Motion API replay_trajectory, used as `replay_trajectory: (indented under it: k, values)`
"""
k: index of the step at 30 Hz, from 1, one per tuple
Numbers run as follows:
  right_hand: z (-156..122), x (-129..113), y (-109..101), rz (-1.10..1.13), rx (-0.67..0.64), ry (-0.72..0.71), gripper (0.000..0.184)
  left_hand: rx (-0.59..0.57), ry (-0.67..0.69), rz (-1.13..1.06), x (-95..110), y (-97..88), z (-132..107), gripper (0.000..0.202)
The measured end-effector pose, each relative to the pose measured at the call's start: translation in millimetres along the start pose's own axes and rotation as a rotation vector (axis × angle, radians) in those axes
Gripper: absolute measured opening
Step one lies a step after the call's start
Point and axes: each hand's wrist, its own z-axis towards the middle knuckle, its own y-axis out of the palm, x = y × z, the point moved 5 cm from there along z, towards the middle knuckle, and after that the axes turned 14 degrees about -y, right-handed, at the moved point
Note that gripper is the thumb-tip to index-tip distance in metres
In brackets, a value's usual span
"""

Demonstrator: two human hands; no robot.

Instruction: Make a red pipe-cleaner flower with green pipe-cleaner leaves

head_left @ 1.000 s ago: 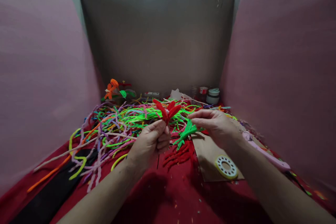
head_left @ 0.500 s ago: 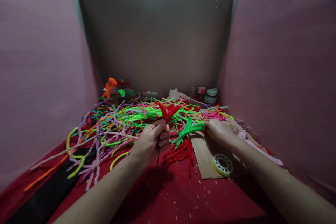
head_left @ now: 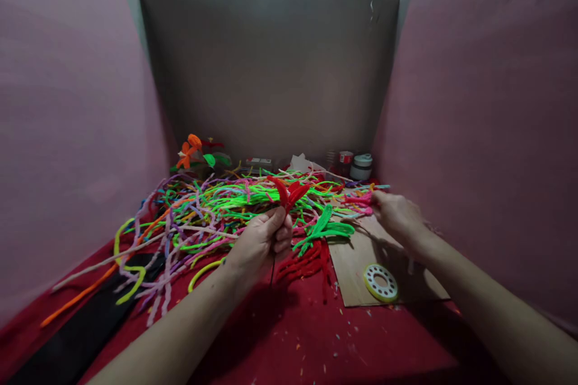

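Red flower [head_left: 289,191] pinched in the left hand [head_left: 261,242], frame centre; right hand [head_left: 398,216] seemingly grips a pink pipe cleaner [head_left: 360,199]. Best lifted singly.

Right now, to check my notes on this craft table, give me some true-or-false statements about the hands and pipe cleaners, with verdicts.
The left hand holds the red pipe-cleaner flower. True.
The right hand grips the green pipe-cleaner piece. False: that lies loose; the hand touches the pink pipe cleaners.
The white ring lies on the cardboard sheet. True.
The orange flower stands at the back right. False: back left.
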Motion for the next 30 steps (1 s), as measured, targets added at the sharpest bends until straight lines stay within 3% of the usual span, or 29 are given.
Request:
replay_trajectory:
  k: [2,4,7,10,13,17,21,26,30]
  values:
    - [-1.8,4.1,-16.5,0.200,0.257,-0.005,0.021,-0.001,-0.022,-0.040,-1.7,-3.0,1.9,0.032]
    - [-5.4,-1.0,-25.6,0.582,0.444,-0.060,0.016,0.013,-0.053,-0.086,-3.4,-5.5,3.5,0.030]
    - [-10.8,-26.8,-24.4,1.184,0.442,-0.073,0.009,0.053,-0.075,-0.121,-4.8,-5.4,3.2,0.028]
    - [-19.2,-60.7,-31.6,1.412,0.508,-0.155,0.005,0.043,-0.058,-0.118,-5.9,1.8,-0.4,0.027]
    - [-26.4,-83.1,-39.5,1.396,0.656,-0.253,0.007,-0.076,-0.054,-0.097,-9.6,14.7,-4.4,0.026]
    - [-27.9,-96.6,-34.4,1.343,0.711,-0.276,0.013,-0.191,-0.072,-0.058,-15.1,23.7,-7.0,0.022]
    - [-30.7,-103.4,-31.7,1.173,0.723,-0.301,0.015,-0.152,-0.055,-0.019,-14.5,20.6,-6.4,0.023]
    - [-39.7,-119.2,-37.7,0.730,0.674,-0.511,0.023,-0.107,0.011,0.037,-10.6,20.5,-6.5,0.024]
    - [-43.8,-121.4,-34.4,0.632,0.710,-0.493,0.025,-0.108,0.000,0.034,-15.1,22.3,-6.0,0.024]
